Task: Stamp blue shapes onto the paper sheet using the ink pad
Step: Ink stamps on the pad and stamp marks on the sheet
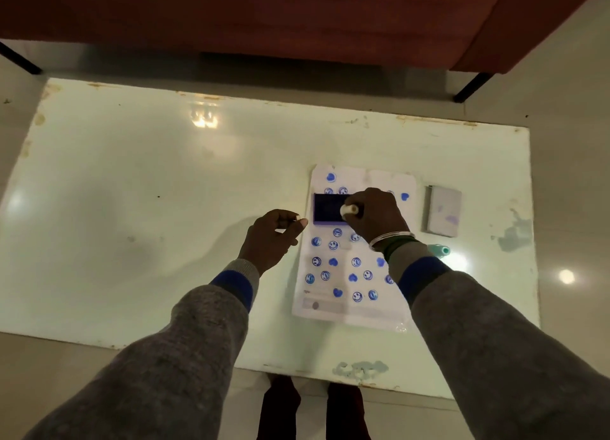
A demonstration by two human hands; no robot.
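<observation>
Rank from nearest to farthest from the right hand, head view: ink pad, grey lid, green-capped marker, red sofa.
1. Ink pad: under the right hand, which presses a white stamp on it.
2. Grey lid: on the table, just right of the paper sheet.
3. Green-capped marker: beside the right wrist; close to the lid's rank.
4. Red sofa: beyond the table's far edge.
</observation>
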